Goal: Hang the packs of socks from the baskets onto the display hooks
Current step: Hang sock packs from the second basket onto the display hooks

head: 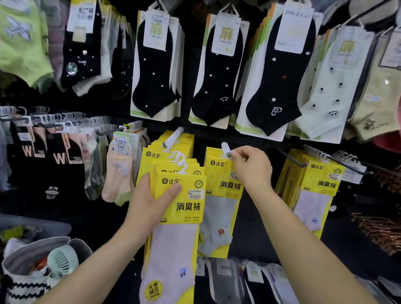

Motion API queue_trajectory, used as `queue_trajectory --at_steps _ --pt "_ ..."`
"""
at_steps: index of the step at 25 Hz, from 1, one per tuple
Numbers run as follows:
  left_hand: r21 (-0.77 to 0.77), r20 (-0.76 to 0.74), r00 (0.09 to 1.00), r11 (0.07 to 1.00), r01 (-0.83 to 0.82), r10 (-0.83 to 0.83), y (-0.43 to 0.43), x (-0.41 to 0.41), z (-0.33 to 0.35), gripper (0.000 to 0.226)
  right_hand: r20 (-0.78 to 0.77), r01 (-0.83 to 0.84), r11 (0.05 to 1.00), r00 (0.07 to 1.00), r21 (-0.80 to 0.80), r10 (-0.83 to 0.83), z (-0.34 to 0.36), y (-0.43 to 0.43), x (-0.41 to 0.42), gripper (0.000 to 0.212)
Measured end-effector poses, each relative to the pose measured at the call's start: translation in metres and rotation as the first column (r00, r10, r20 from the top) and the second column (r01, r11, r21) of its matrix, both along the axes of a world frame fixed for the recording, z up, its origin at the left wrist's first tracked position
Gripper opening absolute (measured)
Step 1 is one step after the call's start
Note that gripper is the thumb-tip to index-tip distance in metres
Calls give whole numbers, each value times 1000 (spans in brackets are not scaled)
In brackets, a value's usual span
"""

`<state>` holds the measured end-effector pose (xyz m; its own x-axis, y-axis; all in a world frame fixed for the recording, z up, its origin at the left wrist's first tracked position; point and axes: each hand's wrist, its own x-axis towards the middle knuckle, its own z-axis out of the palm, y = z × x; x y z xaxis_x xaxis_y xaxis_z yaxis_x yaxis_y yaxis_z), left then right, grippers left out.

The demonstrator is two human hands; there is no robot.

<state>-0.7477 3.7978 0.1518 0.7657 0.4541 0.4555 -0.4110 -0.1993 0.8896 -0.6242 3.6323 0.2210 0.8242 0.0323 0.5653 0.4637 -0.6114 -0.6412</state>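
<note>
**Sock wall restock: partway done, a handful left to hang**

Closest to the camera, down and well left of the white-tipped hook (226,147), there's a grey fabric basket (31,247) with a mint handheld fan (62,260) and some loose bits in it. I can't tell how many sock packs are left in there.

Next up, just below and left of the hook, the left hand (151,196) grips a fanned stack of yellow sock packs (181,201). The thumb lies across the front card, the fingers wrap behind, and white plastic hangers poke out the top. The front pack shows a pale lilac sock. That forearm comes up from the bottom edge.

The right hand (251,170) is right at the hook's tip, with the arm stretched in from the bottom right. Its fingertips are pinched on the top of the grey-sock pack (219,206) at the front of the hook. My guess is that pack is being seated on the hook.

Progress-wise, the neighbour hook (174,136) just left is loaded with yellow packs. There's another yellow batch (316,190) well to the right of the hook. So I'd say a good chunk is done, and what's left is the stack in the left hand plus whatever's in the basket. The black ankle socks (155,67) hang in the row above the hook.
</note>
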Motion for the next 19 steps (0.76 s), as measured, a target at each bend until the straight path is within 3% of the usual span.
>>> queue_trajectory --at_steps 2,5,8,10,13,16,19 --pt "2 3 1000 1000 12 -12 -7 4 2 22 40 38 999 998 3 -38 -1 -5 -3 14" --pt "1 21 999 1000 24 -24 -17 10 1 23 150 -60 969 988 238 25 -19 -15 -24 17" --pt "-15 40 997 998 65 -64 -30 15 0 27 -13 -263 921 960 288 278 -41 -15 -51 33" --pt "-38 37 994 994 105 -104 -39 17 -1 32 -120 -314 912 928 263 354 -48 -16 -57 30" --pt "-89 21 987 983 159 -158 -46 20 -3 43 -95 -313 893 928 324 360 -45 -26 -56 14" --pt "-111 26 977 971 212 -210 -46 21 -7 25 -118 -279 905 936 320 330 -45 -37 -52 12" --pt "-85 43 990 987 137 -133 -45 22 -9 11 -148 -241 909 941 338 305 -48 -37 -48 10"
